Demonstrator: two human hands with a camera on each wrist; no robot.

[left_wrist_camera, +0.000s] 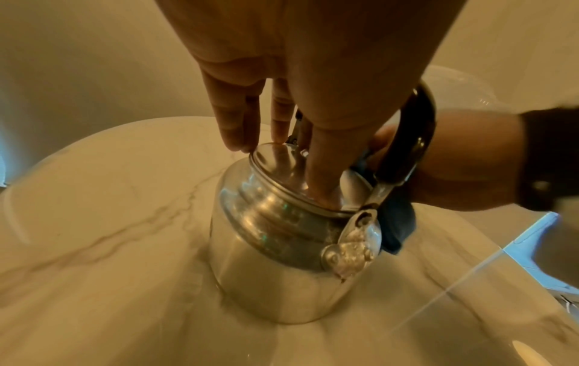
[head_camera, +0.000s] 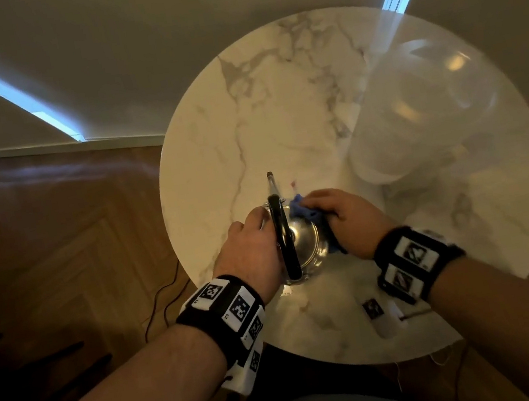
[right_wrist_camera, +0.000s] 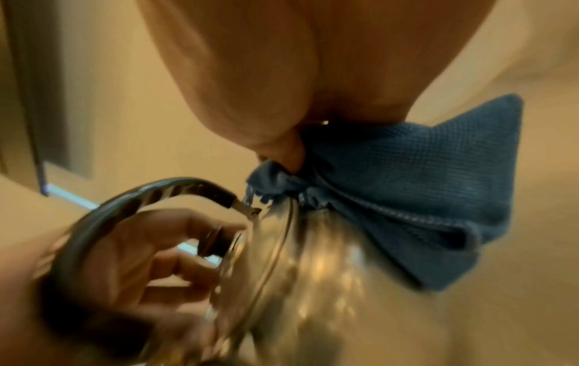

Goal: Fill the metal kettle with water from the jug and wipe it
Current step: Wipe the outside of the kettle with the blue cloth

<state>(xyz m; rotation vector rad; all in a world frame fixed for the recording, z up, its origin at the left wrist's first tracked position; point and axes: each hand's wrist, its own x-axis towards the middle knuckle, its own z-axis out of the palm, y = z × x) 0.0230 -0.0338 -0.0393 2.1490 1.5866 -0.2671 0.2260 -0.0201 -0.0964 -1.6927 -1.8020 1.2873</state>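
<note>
Kettle (head_camera: 300,239) upright on the round marble desk (head_camera: 274,94), near its 6 o'clock edge, lid on. Jug (head_camera: 422,113) stands well apart toward 2 o'clock, so filling looks done; wiping is under way, extent left unclear. Left hand (head_camera: 249,247) steadies the top, straight fingers (left_wrist_camera: 322,168) pressing the lid beside the black handle (head_camera: 284,238). Right hand (head_camera: 345,215) pinches a bunched blue cloth (head_camera: 306,211) against the kettle's 3 o'clock flank. Left wrist view alone shows the handle's hinge bracket; right wrist view alone shows the cloth's weave and the lid's knob (right_wrist_camera: 216,242), though blurred
</note>
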